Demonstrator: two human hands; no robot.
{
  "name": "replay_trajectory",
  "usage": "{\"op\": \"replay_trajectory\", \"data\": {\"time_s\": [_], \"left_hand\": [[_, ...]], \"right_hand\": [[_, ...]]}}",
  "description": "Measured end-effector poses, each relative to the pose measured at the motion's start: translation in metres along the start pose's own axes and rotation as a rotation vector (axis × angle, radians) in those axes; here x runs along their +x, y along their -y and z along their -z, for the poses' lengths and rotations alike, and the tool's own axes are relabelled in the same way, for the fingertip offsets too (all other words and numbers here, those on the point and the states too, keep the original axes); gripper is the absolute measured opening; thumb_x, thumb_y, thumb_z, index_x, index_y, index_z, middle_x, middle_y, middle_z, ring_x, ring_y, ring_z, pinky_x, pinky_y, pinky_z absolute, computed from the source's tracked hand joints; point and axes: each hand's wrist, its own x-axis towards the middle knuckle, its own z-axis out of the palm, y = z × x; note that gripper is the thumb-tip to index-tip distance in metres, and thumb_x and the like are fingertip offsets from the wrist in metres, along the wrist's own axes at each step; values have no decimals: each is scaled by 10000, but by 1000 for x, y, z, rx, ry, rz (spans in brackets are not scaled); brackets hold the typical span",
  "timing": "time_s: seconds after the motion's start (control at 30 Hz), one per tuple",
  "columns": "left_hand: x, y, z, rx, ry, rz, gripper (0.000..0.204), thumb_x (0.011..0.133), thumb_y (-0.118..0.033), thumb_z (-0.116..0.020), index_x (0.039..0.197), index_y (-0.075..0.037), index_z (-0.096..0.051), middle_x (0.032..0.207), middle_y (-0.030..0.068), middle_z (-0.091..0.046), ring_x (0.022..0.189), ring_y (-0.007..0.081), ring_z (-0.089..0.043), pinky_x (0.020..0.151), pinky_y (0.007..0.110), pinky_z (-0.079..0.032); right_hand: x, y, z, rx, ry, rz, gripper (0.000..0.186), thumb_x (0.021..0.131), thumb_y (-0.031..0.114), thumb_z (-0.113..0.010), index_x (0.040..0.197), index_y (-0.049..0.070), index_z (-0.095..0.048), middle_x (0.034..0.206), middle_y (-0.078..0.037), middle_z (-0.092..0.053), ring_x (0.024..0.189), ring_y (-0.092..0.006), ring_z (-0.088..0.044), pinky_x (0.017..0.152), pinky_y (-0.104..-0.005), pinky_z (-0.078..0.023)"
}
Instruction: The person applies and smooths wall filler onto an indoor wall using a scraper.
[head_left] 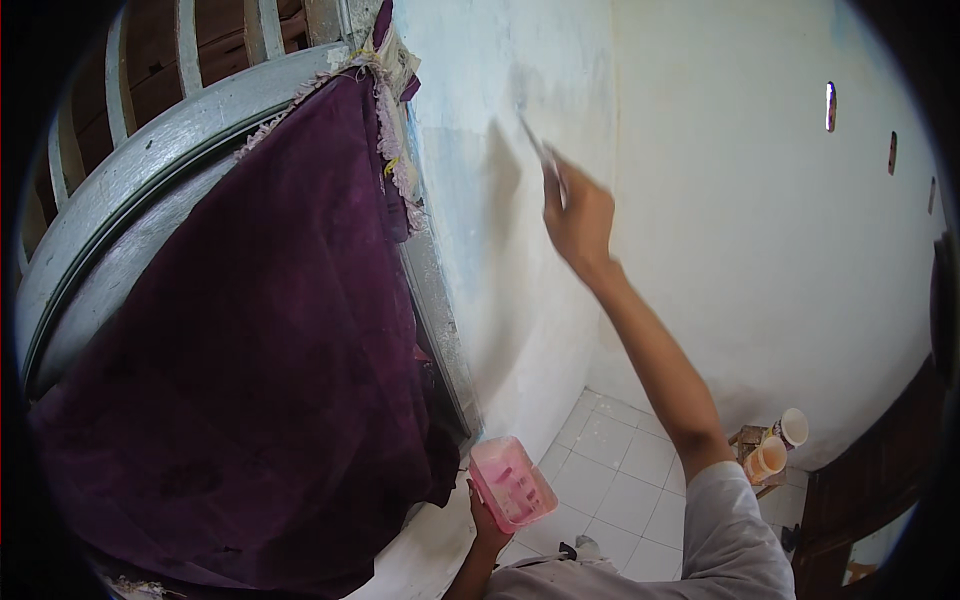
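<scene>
My right hand (580,215) is raised in front of the wall and closed around a slim putty knife (533,136), seen nearly edge-on. Its tip reaches toward a greyish patch (525,82) on the blue-and-white wall (470,60); whether it touches cannot be made out. Low down, my left hand (486,520) grips a pink rectangular plastic tub (513,485) by its side. Pale, whitish matter coats parts of the tub's inside.
A dark purple curtain (270,330) hangs on the left over a grey arched frame (200,110) with bars above. Right of me, two cups (790,427) stand on a small wooden stool (748,437). White tiles (630,490) cover the floor, and a dark wooden door (880,450) is at the far right.
</scene>
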Motion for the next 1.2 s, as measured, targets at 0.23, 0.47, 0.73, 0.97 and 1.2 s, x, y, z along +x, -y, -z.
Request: {"op": "replay_trajectory", "data": {"time_s": [0.23, 0.47, 0.73, 0.97, 1.2], "left_hand": [[16, 8, 18, -10, 4, 16, 857, 965, -782, -369, 1576, -182, -351, 1536, 111, -460, 1415, 346, -452, 1160, 593, -365], [17, 6, 23, 18, 56, 23, 854, 969, -775, -363, 1585, -185, -339, 1548, 102, -453, 1424, 347, -445, 1172, 590, -353], [7, 1, 29, -76, 48, 52, 780, 991, -731, -383, 1585, -226, -344, 1556, 85, -451, 1426, 355, -444, 1167, 612, -349], [-2, -15, 30, -16, 38, 2, 859, 952, -776, -413, 1575, -188, -355, 1535, 108, -460, 1409, 358, -454, 1150, 604, -370], [-14, -15, 36, -58, 84, 46, 858, 947, -771, -437, 1573, -189, -358, 1528, 108, -463, 1412, 357, -449, 1151, 601, -367]], "right_hand": [[-48, 26, -66, -36, 249, 203, 481, 869, 89, -666, 1326, -17, -562, 916, -217, -739, 690, -340, -712, 602, -463, -563], [-109, -11, -19, 204, 207, 99, 414, 868, 8, -679, 1263, 125, -724, 1006, -184, -753, 732, -316, -739, 667, -384, -604], [53, 10, -35, 145, 89, 144, 388, 885, 48, -675, 1257, 149, -721, 1045, -162, -740, 901, -361, -723, 779, -396, -576], [-164, -15, -39, 233, 228, 112, 525, 803, -78, -672, 1293, 110, -689, 1280, -129, -698, 1139, -312, -699, 942, -396, -589], [-70, -24, -7, 116, -73, 49, 274, 956, 50, -644, 1212, 70, -740, 1135, -173, -744, 1016, -337, -735, 846, -362, -590]]}}
